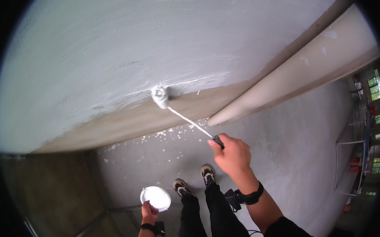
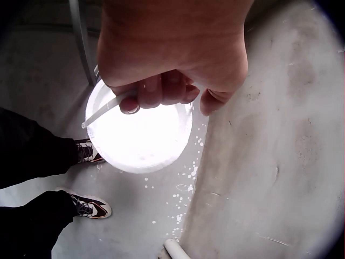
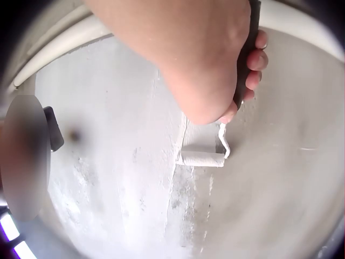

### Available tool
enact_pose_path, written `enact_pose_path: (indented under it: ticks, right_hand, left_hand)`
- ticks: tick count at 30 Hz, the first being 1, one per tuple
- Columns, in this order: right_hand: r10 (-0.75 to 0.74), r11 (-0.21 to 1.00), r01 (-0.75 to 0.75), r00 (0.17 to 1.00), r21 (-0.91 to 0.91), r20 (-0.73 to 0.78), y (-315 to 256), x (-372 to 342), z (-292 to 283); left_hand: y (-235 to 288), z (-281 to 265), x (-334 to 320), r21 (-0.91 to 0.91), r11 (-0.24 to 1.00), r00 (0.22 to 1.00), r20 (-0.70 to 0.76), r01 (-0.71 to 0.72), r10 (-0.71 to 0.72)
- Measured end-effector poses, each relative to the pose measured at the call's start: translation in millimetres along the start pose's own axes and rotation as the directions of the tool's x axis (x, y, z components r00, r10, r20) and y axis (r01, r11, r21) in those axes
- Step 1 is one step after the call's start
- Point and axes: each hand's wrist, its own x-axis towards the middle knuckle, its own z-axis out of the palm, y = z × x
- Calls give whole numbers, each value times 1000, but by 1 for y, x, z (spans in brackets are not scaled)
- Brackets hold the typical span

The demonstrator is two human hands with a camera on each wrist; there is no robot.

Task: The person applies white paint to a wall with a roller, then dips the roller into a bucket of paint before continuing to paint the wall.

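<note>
Nearest, the right hand point(image 1: 234, 155) grips one paint roller point(image 1: 160, 97) by its dark handle point(image 3: 246, 62), its cylinder on the far wall point(image 1: 116, 51) at the edge of a streaky white coat. The left wrist view shows better than the head view the left hand point(image 2: 172, 59) curled round the pale strip handle point(image 2: 100, 112) of one round bucket point(image 2: 138, 168), near left. Two shoes point(image 1: 208, 175) stand on white-spotted floor point(image 1: 278, 139).

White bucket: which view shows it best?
Left wrist: the white bucket appears largest there, near mid-picture, though the left grip covers part. Head shows it smaller, also partly covered; right wrist doesn't show it.
</note>
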Motion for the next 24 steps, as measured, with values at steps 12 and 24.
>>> enact_pose_path:
  ticks: [12, 24]
  right_hand:
    - [-227, 973, 232, 943, 8, 244, -128, 2, 65]
    - [-225, 967, 244, 954, -75, 199, -116, 5, 62]
  left_hand:
    - [-8, -22, 7, -154, 988, 997, -82, -8, -5]
    - [-9, -34, 1, -296, 955, 984, -176, -11, -43]
